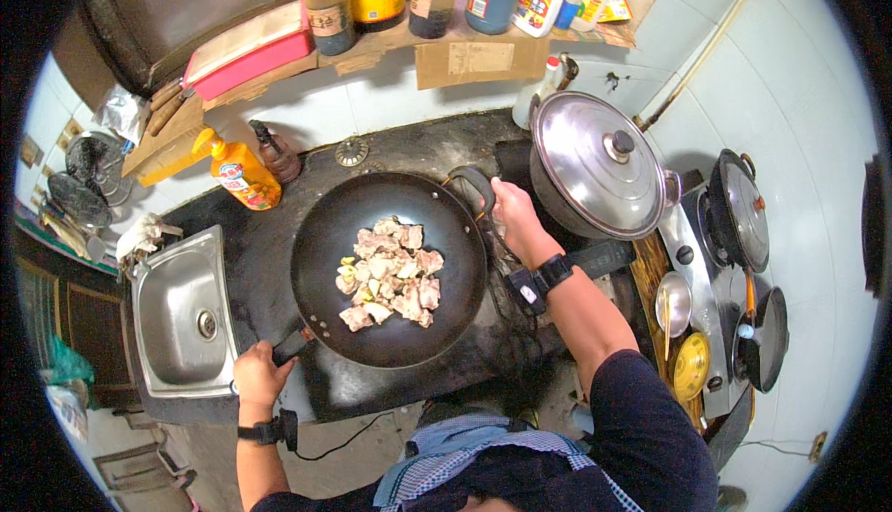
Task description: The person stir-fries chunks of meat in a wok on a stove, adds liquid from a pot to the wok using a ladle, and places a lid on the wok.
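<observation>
A black wok [456, 303] rests on or just above the dark countertop in front of me; which of the two I cannot tell. Chunks of pale, cooked-looking meat [390, 261] lie in its middle, with yellowish pieces, perhaps garlic or ginger, among them. My left hand [261, 372] grips the long black handle [289, 346] at the wok's lower left. At the upper right, my right hand [514, 216] is on the curved loop handle [477, 183], its fingers partly hidden behind the handle.
A steel sink [185, 310] is at left, an orange pump bottle [240, 170] behind the wok. A large lidded pot [592, 156] stands close by my right hand. Further right, a gas stove [697, 254] holds a lidded pan [742, 205] and a frying pan [770, 345], with bowls beside them. Bottles line the shelf above.
</observation>
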Demonstrator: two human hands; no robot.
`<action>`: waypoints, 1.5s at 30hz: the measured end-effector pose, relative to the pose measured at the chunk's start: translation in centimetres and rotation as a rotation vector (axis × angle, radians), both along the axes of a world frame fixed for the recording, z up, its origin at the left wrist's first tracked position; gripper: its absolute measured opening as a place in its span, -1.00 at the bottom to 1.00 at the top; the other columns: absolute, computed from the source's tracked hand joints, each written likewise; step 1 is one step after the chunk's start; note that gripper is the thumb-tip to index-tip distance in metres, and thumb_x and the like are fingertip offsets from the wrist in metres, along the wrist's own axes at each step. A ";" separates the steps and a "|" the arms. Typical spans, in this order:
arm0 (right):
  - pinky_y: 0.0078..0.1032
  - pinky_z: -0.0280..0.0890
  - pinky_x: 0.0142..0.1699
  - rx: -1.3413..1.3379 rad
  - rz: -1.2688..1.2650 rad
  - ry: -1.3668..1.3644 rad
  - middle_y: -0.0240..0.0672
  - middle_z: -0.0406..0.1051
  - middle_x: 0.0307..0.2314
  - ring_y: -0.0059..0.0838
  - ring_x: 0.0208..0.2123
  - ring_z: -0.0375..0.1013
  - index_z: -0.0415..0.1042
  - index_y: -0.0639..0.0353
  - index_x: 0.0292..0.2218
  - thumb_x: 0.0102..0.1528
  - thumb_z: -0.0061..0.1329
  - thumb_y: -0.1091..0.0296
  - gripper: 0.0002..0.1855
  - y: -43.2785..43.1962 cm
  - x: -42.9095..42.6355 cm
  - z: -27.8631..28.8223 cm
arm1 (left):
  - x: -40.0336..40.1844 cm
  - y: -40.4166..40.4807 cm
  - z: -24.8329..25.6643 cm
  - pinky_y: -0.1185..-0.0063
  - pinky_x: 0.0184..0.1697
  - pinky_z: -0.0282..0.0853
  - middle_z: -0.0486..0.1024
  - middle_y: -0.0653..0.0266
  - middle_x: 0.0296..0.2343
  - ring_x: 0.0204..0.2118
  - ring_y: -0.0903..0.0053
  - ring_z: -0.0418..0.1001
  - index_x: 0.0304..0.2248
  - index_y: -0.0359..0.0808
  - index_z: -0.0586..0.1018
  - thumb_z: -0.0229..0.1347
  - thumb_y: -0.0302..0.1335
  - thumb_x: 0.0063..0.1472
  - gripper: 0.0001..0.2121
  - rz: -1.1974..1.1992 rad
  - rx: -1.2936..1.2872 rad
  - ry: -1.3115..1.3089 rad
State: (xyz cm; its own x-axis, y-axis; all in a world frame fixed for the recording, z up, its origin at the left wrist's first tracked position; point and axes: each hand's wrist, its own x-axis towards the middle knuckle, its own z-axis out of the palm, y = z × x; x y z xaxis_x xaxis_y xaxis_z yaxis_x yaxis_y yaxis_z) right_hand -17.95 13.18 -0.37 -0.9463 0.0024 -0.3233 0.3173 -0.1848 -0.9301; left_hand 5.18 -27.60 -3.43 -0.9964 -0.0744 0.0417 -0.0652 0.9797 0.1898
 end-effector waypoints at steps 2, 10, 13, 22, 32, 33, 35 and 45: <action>-0.66 0.13 -0.38 0.077 -0.040 0.076 -0.48 0.35 -0.55 -0.68 -0.50 0.26 0.35 0.17 -0.40 0.12 -0.27 0.16 -0.72 1.9 0.9 -2.0 | 0.2 -0.2 0.7 0.38 -0.55 0.27 0.37 0.11 -0.67 -0.60 0.16 0.35 -0.62 -0.29 0.32 0.27 -0.25 -0.31 -0.61 -0.020 -0.030 0.013; -0.66 0.15 -0.29 -0.055 -0.146 0.125 -0.49 0.30 -0.54 -0.67 -0.46 0.24 0.33 0.16 -0.46 0.08 -0.20 0.20 -0.77 3.5 11.1 2.9 | 3.9 -1.6 4.4 0.33 -0.53 0.20 0.33 0.10 -0.64 -0.54 0.13 0.31 -0.55 -0.32 0.33 0.28 -0.31 -0.39 -0.58 -0.128 -0.102 0.062; -0.65 0.15 -0.28 -0.019 -0.212 0.224 -0.47 0.30 -0.51 -0.65 -0.44 0.24 0.34 0.20 -0.42 0.09 -0.19 0.20 -0.76 5.8 15.3 3.9 | 6.0 -0.9 4.6 0.34 -0.54 0.20 0.33 0.10 -0.66 -0.56 0.11 0.31 -0.56 -0.33 0.35 0.29 -0.29 -0.42 -0.56 -0.132 -0.103 0.092; -0.66 0.08 -0.42 -0.012 -0.549 0.393 -0.53 0.24 -0.60 -0.71 -0.53 0.15 0.35 0.26 -0.43 0.07 -0.16 0.22 -0.75 6.7 23.6 10.1 | 0.5 0.6 14.5 0.36 -0.59 0.25 0.39 0.13 -0.67 -0.63 0.16 0.34 -0.53 -0.27 0.43 0.15 -0.16 -0.15 -0.67 -0.532 -0.183 0.212; -0.65 0.06 -0.29 0.142 -1.001 0.352 -0.49 0.26 -0.56 -0.66 -0.43 0.18 0.34 0.23 -0.49 0.07 -0.20 0.20 -0.73 19.6 47.4 16.6 | -1.6 19.8 25.8 0.39 -0.57 0.21 0.31 0.08 -0.73 -0.62 0.13 0.32 -0.66 -0.34 0.37 0.28 -0.17 -0.38 -0.57 -1.029 -0.175 0.140; -0.65 0.08 -0.30 0.185 -1.073 0.306 -0.48 0.28 -0.55 -0.65 -0.43 0.20 0.34 0.23 -0.48 0.07 -0.19 0.20 -0.73 20.8 50.1 16.4 | -0.9 22.3 25.4 0.40 -0.58 0.21 0.31 0.09 -0.73 -0.63 0.14 0.32 -0.65 -0.34 0.39 0.28 -0.17 -0.36 -0.57 -1.097 -0.107 0.159; -0.64 0.10 -0.35 0.378 -1.296 0.290 -0.48 0.31 -0.54 -0.66 -0.45 0.23 0.36 0.23 -0.51 0.06 -0.18 0.24 -0.75 23.6 55.4 16.3 | 1.4 28.6 25.4 0.44 -0.61 0.22 0.33 0.14 -0.76 -0.67 0.19 0.33 -0.65 -0.34 0.41 0.27 -0.12 -0.34 -0.56 -1.241 -0.096 0.205; -0.68 0.08 -0.43 0.313 -1.635 -0.025 -0.46 0.35 -0.56 -0.67 -0.56 0.22 0.40 0.21 -0.39 0.04 -0.12 0.14 -0.71 32.5 70.2 18.7 | 6.7 52.0 20.7 0.42 -0.57 0.28 0.37 0.14 -0.73 -0.61 0.23 0.39 -0.66 -0.31 0.41 0.22 -0.09 -0.28 -0.58 -1.645 0.004 0.110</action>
